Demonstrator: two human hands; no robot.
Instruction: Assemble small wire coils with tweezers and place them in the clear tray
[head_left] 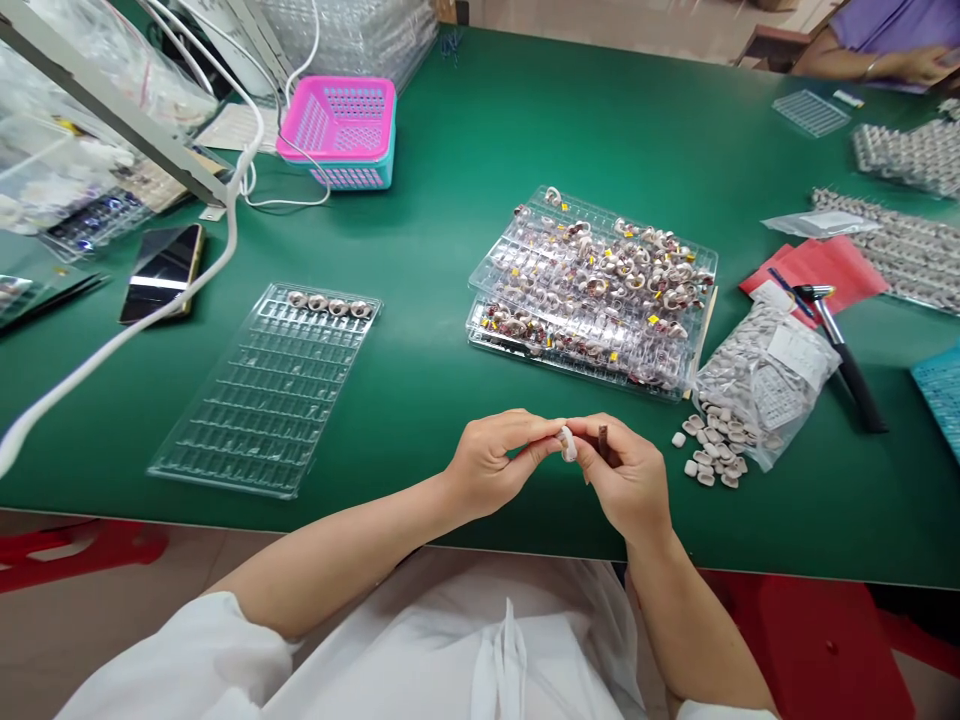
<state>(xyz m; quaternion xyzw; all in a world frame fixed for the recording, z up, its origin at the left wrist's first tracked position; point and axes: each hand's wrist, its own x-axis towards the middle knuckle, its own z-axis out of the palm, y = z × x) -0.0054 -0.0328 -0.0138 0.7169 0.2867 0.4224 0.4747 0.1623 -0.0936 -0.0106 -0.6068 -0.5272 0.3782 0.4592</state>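
Note:
My left hand (pixel 491 462) and my right hand (pixel 631 482) meet above the table's front edge. Both pinch a small pale ring (pixel 568 444) between thumb and fingertips. A thin brown stick (pixel 603 438) pokes up from among my right hand's fingers; its lower end is hidden. Beyond my hands, stacked clear trays (pixel 491 268) hold many rings with pale pieces and yellow tags. To the left lies another clear tray (pixel 255 400), with several pale-covered rings (pixel 328 304) along its far row. Small pale caps (pixel 712 448) are heaped right of my right hand.
A plastic bag (pixel 739 355) of pale caps lies by a black-handled hammer (pixel 847 365) and red sheets (pixel 844 268). Pink basket (pixel 382 105), phone (pixel 163 272) and a white cable (pixel 120 360) are at left. Another person's arm (pixel 840 62) rests at far right.

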